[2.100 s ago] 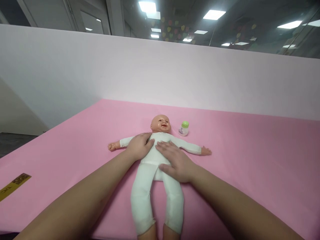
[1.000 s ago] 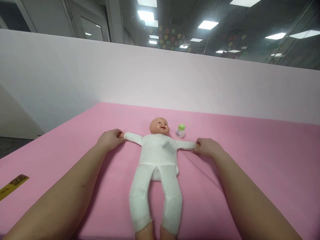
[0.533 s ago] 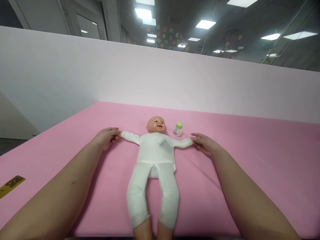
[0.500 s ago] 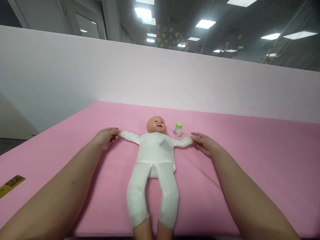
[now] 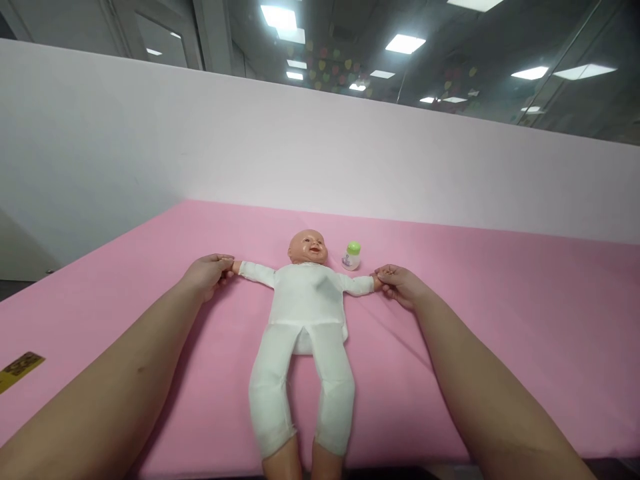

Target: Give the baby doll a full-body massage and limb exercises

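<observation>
On its back in front of me lies a baby doll (image 5: 307,300), its head toward the far wall and its lower legs at the near edge. It has a white cloth body and a bare plastic head. Both doll arms stretch out sideways. My left hand (image 5: 209,275) pinches the doll's hand on the left, fingers closed. On the right, my right hand (image 5: 400,285) grips the doll's other hand between thumb and fingers. A small baby bottle (image 5: 351,257) with a green cap stands beside the doll's head, a little away from my right hand.
The doll rests on a pink padded surface (image 5: 475,320) with a white wall (image 5: 320,153) behind it. A yellow and black label (image 5: 21,370) sticks to the pad at the left. Above the wall, glass (image 5: 440,67) shows ceiling lights.
My right thumb and fingers have closed more fully around the doll's hand. The whole view has shifted slightly, so everything sits a little further left. My left hand keeps its grip.
</observation>
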Motion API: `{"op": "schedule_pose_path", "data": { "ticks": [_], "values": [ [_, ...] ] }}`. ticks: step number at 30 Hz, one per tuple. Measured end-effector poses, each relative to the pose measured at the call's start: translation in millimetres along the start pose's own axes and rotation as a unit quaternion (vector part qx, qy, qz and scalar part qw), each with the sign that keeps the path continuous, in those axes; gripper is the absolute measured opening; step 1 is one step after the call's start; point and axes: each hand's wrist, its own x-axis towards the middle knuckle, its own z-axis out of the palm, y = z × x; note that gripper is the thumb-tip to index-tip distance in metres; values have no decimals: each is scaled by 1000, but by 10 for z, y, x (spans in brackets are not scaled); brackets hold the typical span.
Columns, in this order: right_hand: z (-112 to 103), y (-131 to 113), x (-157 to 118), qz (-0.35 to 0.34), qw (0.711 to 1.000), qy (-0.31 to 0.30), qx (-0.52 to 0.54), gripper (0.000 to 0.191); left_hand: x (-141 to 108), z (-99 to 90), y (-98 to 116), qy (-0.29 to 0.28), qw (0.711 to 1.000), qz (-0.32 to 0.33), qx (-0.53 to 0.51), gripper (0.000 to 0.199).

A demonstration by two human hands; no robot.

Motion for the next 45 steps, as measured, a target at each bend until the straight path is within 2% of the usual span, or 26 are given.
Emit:
{"op": "schedule_pose_path", "data": {
  "ticks": [6, 11, 15, 20, 23, 28, 32, 38, 42, 45],
  "values": [
    [110, 67, 70, -16, 996, 85, -29, 39, -15, 73, 5, 19, 1000, 16, 6, 30],
    [134, 97, 69, -24, 992, 125, -22, 33, 1, 87, 11, 24, 999, -2, -22, 26],
    [95, 41, -29, -21, 995, 99, -3, 31, 8, 66, 1, 20, 999, -9, -40, 30],
    [-25, -18, -141, -14, 999, -20, 47, 39, -31, 32, 20, -2, 998, -15, -56, 40],
    [-41, -32, -161, -15, 998, -50, 46, 42, -56, 18, 33, 1, 998, -6, -60, 43],
    [79, -67, -164, -15, 1000, -28, -1, 39, -55, -2, 10, -7, 998, 20, -51, 31],
    [175, -64, -146, -25, 999, 10, -25, 32, -42, -2, -16, 3, 998, 36, -42, 35],
    [210, -2, -62, -14, 998, 64, -24, 36, -37, 16, -8, 17, 999, 23, -19, 33],
    [182, 6, -52, -6, 998, 65, -15, 32, -44, 22, 11, 18, 1000, 11, -16, 36],
    [133, -4, -77, 0, 999, 43, 11, 32, -66, 31, 39, 17, 1000, 4, -22, 40]
  ]
}}
